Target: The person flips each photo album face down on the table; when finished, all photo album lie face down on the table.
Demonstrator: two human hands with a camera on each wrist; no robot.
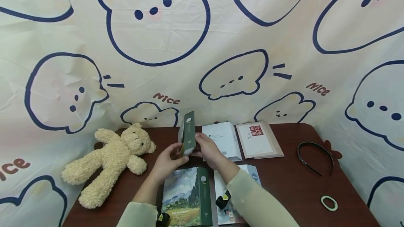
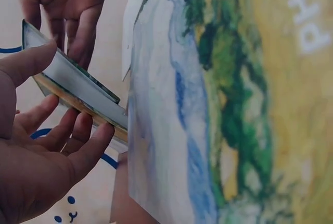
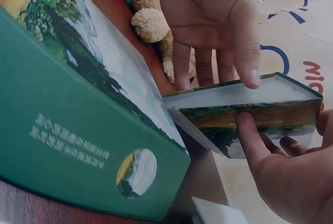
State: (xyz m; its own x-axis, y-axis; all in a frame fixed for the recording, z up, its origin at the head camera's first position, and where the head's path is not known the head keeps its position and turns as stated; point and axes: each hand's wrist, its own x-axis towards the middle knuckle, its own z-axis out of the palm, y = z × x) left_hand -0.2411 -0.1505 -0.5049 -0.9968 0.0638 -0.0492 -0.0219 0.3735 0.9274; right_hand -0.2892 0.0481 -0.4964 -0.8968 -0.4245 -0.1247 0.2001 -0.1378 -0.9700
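Both hands hold a small green photo album (image 1: 189, 132), raised above the table with its spine toward the head camera. My left hand (image 1: 168, 162) grips its lower left side; in the left wrist view the thumb lies at the white page edges (image 2: 83, 81) and the fingers support a cover. On the other side my right hand (image 1: 209, 150) holds it, and in the right wrist view the thumb presses the painted cover (image 3: 281, 122). Below the hands lies a larger photo album (image 1: 181, 195) with a landscape painting and a green spine.
A teddy bear (image 1: 115, 162) lies at the left. Behind the right hand are a white book (image 1: 222, 139) and a cream book with red print (image 1: 257, 141). A pale blue book (image 1: 252, 174) lies under the right forearm. A headband (image 1: 310, 146) and a light green ring (image 1: 329, 203) sit at right.
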